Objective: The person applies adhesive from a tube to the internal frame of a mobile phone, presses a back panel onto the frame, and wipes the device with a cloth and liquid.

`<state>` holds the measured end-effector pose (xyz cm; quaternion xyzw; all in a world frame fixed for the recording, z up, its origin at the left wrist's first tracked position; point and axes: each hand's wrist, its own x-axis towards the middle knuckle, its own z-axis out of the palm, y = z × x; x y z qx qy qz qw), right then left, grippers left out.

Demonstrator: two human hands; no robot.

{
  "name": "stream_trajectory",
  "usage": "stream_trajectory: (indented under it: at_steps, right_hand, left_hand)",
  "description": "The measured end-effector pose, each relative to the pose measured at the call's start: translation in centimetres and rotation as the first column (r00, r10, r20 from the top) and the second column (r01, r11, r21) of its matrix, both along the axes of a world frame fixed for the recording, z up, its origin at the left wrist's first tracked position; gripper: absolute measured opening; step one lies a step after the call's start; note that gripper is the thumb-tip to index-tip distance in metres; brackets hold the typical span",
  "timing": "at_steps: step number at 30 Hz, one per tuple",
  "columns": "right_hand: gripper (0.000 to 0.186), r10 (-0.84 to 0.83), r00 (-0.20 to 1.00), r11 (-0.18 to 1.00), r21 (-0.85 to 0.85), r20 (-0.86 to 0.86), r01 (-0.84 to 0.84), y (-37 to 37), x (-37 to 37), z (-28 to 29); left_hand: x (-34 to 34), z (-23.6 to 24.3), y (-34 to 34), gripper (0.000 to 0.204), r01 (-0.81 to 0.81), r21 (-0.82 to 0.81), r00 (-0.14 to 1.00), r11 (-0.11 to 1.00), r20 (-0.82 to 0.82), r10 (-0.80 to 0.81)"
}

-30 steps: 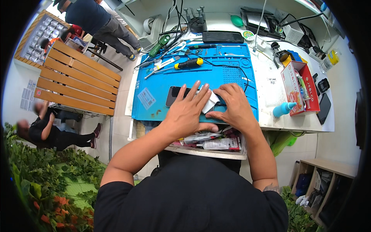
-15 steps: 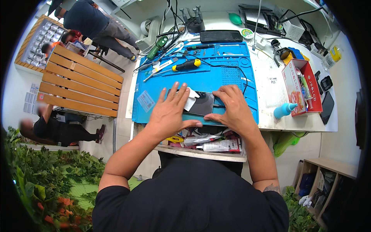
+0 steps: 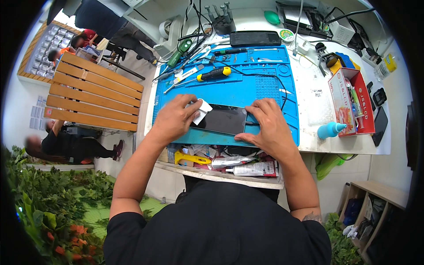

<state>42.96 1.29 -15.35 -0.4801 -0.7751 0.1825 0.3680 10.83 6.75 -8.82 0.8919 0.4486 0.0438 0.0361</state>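
A dark phone with a glossy screen lies on the blue silicone mat. My left hand has its fingers curled on a white wipe over the phone's left end. My right hand grips the phone's right end between fingers and thumb; a dark cable or tool beside it is partly hidden. Above them a yellow-and-black screwdriver lies across the mat.
A red box and cyan bottle stand at right. Tools, cables and a second phone line the back. An open drawer holds tubes. People are near a slatted wooden bench at left.
My left hand has moved left with the white wipe, from flat spread fingers to curled ones, uncovering more of the screen. My right hand still grips the phone's right end.
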Motion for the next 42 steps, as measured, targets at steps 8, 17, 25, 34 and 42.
stream_trajectory:
  at_steps: [8,17,25,34,42]
  right_hand:
    - [0.077,0.0,1.0,1.0,0.006,0.003,0.0,0.1,0.1,-0.1]
    - [0.078,-0.005,1.0,1.0,-0.005,0.006,0.005,0.0,0.1,0.0]
    - [0.079,0.004,1.0,1.0,0.011,-0.004,-0.004,0.1,0.0,0.1]
    - [0.076,-0.016,1.0,1.0,0.02,-0.011,0.016,0.0,0.2,-0.1]
    - [0.092,-0.098,0.993,0.995,-0.029,-0.07,0.097,-0.2,-0.3,-0.1]
  left_hand:
    - [5.5,-1.3,3.1,0.03,0.287,-0.017,0.929,0.958,0.247,-0.274]
    - [8.1,0.0,6.7,0.029,-0.073,-0.564,0.967,0.823,0.162,0.197]
    - [2.7,0.3,9.3,0.033,-0.152,-0.61,0.963,0.778,0.087,0.256]
    - [4.7,0.2,9.7,0.031,-0.132,-0.627,0.979,0.767,0.04,0.202]
    - [12.2,1.4,7.5,0.028,-0.11,-0.705,0.971,0.701,0.073,0.226]
